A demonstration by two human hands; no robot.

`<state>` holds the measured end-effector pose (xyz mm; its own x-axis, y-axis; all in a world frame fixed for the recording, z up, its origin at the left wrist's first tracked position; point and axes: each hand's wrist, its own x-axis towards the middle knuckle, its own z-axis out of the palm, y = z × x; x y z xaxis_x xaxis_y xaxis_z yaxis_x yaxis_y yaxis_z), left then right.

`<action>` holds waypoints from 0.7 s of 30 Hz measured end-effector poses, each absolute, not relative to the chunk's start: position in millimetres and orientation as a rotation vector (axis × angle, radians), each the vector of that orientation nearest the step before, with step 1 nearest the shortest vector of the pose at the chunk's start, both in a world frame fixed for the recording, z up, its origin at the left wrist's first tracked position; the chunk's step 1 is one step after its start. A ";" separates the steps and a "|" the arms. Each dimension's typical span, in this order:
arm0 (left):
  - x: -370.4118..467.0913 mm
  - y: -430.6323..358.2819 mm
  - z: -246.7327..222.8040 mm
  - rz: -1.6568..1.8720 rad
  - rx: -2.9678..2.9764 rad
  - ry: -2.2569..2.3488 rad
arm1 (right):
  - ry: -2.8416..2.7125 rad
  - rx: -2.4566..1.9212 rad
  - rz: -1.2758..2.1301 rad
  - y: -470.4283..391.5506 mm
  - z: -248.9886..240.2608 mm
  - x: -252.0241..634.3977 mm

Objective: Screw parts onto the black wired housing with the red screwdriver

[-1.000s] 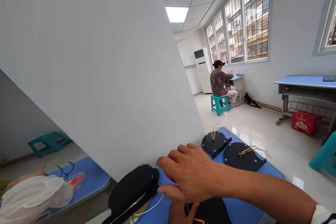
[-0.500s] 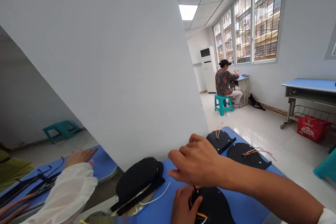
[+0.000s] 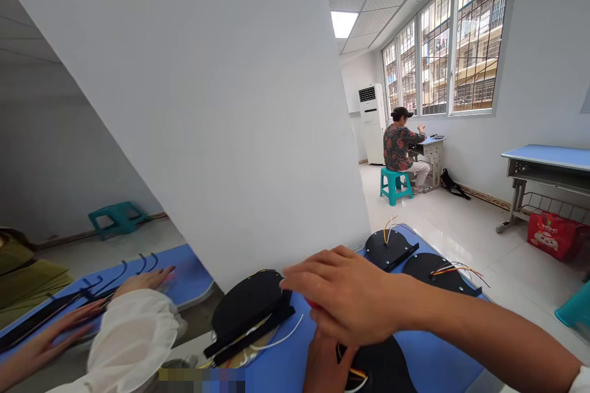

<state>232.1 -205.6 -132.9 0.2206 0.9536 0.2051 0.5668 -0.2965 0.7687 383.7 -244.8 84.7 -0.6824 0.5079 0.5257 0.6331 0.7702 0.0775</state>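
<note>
My right hand (image 3: 350,298) reaches leftward across the blue table (image 3: 433,362), with a small red thing (image 3: 313,304) pinched between thumb and fingers. Right under it, my left hand (image 3: 325,363) grips the edge of a black disc (image 3: 385,368) where red, yellow and white wires come out. Just left of my right fingertips lies a stack of black discs (image 3: 246,313) with a white wire trailing from it. Two more black discs (image 3: 389,247) (image 3: 436,276) with coloured wires lie at the table's far end.
A white partition (image 3: 230,104) rises along the table's left side. Beyond it, a co-worker's white sleeve (image 3: 133,331) and hand (image 3: 142,279) rest on a neighbouring blue table. Another person (image 3: 400,146) sits on a teal stool (image 3: 394,183) by the windows. A red bag (image 3: 550,233) lies under a desk at right.
My right hand shifted slightly left and lowered over the stack's edge. My left hand stayed on the near disc. The co-worker's hands moved onto the neighbouring table. The view turned a little left.
</note>
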 end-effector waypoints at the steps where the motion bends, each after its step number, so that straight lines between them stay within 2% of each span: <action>1: 233.4 -206.3 -133.7 0.936 1.951 1.405 | -2.500 -0.851 -0.381 -244.7 83.9 382.9; 4: 235.4 -207.9 -132.0 0.868 1.959 1.443 | -2.506 -0.966 -0.503 -243.4 81.5 379.2; 10: 236.8 -210.0 -126.8 0.947 1.891 1.390 | -2.511 -0.894 -0.381 -245.5 85.6 377.8; 15: 237.8 -213.6 -120.1 0.889 1.906 1.424 | -2.548 -1.040 -0.521 -245.3 85.2 374.6; 21: 242.4 -219.0 -110.5 0.987 1.868 1.353 | -2.528 -0.833 -0.514 -245.9 81.3 376.1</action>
<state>242.4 -219.0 -110.5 0.1952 0.9580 0.2099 0.4925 -0.2808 0.8237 376.1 -245.9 81.3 -0.7283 0.4678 0.5007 0.6263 0.7510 0.2094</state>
